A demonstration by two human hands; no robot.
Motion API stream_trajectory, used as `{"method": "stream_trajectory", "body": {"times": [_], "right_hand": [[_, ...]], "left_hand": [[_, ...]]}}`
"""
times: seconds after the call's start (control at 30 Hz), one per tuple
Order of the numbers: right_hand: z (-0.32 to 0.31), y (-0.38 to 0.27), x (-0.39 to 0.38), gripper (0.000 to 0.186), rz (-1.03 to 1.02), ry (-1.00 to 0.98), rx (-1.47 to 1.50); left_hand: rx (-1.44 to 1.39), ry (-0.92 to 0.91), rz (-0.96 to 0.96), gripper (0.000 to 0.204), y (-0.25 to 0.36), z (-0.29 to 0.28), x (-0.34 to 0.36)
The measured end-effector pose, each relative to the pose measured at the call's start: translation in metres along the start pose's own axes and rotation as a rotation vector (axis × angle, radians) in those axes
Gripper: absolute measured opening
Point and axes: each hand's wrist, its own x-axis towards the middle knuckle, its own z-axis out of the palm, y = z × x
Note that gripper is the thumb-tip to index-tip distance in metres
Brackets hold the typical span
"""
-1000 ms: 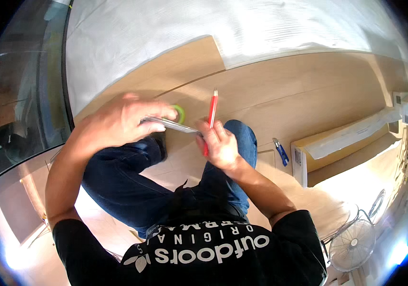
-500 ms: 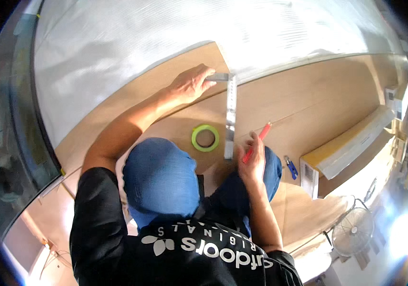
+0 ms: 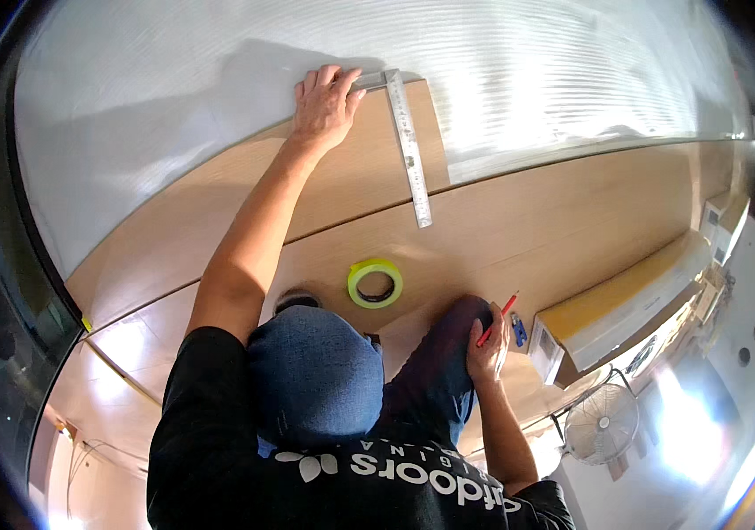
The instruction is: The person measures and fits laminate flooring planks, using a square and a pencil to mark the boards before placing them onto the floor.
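Observation:
With my left hand [image 3: 324, 108] I press the short arm of a metal try square [image 3: 411, 155] against the far edge of a wood-look plank [image 3: 342, 172]. The square's long blade lies across the plank near its right end, and its tip reaches past the seam onto the planks nearer me. Beside my right knee, my right hand [image 3: 486, 346] is closed around a red pencil [image 3: 508, 305], point up and away. A roll of yellow-green tape [image 3: 353, 284] lies flat in front of my knees.
Silvery underlay sheet [image 3: 563, 79] covers the floor beyond the planks. A blue-handled cutter [image 3: 519, 329] lies right of my hand, next to a long opened carton [image 3: 616, 300]. Farther right stands a round fan [image 3: 603, 424]. A dark-framed glass panel [image 3: 15, 291] borders the left.
My left hand has carried the square away from me, from over the planks to the plank's far edge. My right hand has drawn back beside the knee with the pencil.

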Motion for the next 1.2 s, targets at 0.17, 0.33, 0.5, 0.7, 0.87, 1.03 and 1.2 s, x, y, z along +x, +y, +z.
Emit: {"method": "stream_trajectory", "body": {"times": [0.17,0.33,0.5,0.7,0.87,1.03,1.2], "right_hand": [[-0.001,-0.002,0.007,0.047,0.000,-0.033,-0.035],[-0.009,0.000,0.011,0.046,0.001,-0.053,-0.018],[-0.006,0.006,0.012,0.045,-0.003,-0.049,-0.028],[-0.006,0.010,0.012,0.047,0.015,-0.044,0.010],[-0.005,0.012,0.013,0.046,0.011,-0.070,0.011],[-0.006,0.004,0.012,0.044,0.048,-0.081,0.036],[-0.005,0.005,0.011,0.045,0.045,-0.072,0.045]], "left_hand": [[0.016,0.043,0.070,0.036,-0.004,0.006,-0.001],[-0.012,0.068,0.101,0.036,-0.002,0.006,0.000],[-0.072,0.139,0.158,0.035,-0.009,0.006,0.001],[-0.164,0.145,0.174,0.031,-0.001,0.005,0.001],[-0.193,0.162,0.257,0.029,-0.013,0.012,0.000],[-0.163,0.161,0.294,0.032,-0.017,0.011,0.000],[-0.181,0.131,0.290,0.030,-0.008,0.001,0.002]]}}
